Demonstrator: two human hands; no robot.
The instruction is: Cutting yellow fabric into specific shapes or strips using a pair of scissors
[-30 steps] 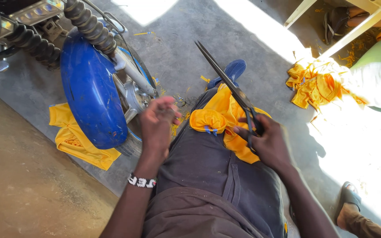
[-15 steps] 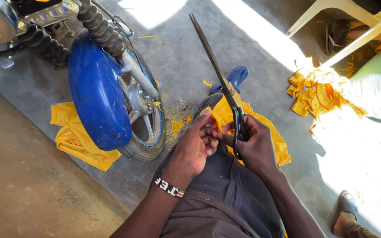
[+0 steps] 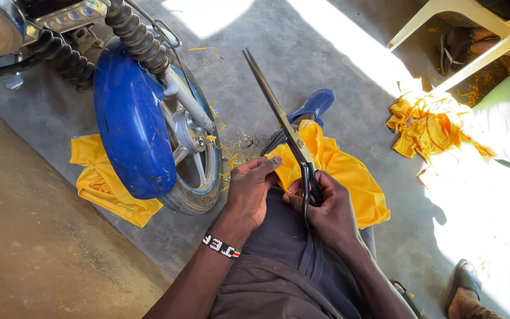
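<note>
Scissors (image 3: pixel 284 127): long tailor's shears with black handles, blades shut into one narrow line — held above the lap, over the yellow cloth.
Long axis: runs from the handles near the person's knee up and away to the upper left, tip pointing at the sunlit floor ahead.
Right hand (image 3: pixel 326 210): closed around the scissor handles, fingers threaded through the loops, thumb side toward the left hand; the grip looks firm.
Left hand (image 3: pixel 252 192): lies just beside the right, fingers bent and pressing down on the near edge of the yellow cloth; whether it pinches the cloth or only rests on it I cannot tell.
Yellow cloth (image 3: pixel 349 174): draped over the knee, spreading to the right and away from both hands; it lies beyond the hands, under the blades.
Nearer hand: the right has the scissors, the left is the closer one to the cloth's near edge — the two hands almost touch.
Trousers (image 3: pixel 278 260): dark grey, under both forearms.
Wristband (image 3: pixel 221 246): beaded, on the left wrist.
Motorbike wheel (image 3: pixel 193 159): blue mudguard and tyre, standing left of the knee, near but apart from the left hand.
Second yellow cloth (image 3: pixel 104 180): on the floor, partly under the wheel.
Scrap pile (image 3: pixel 426 124): crumpled yellow pieces, well apart to the right, beside a plastic chair leg (image 3: pixel 473 62).
Blue shoe (image 3: pixel 311 106): beyond the cloth.
</note>
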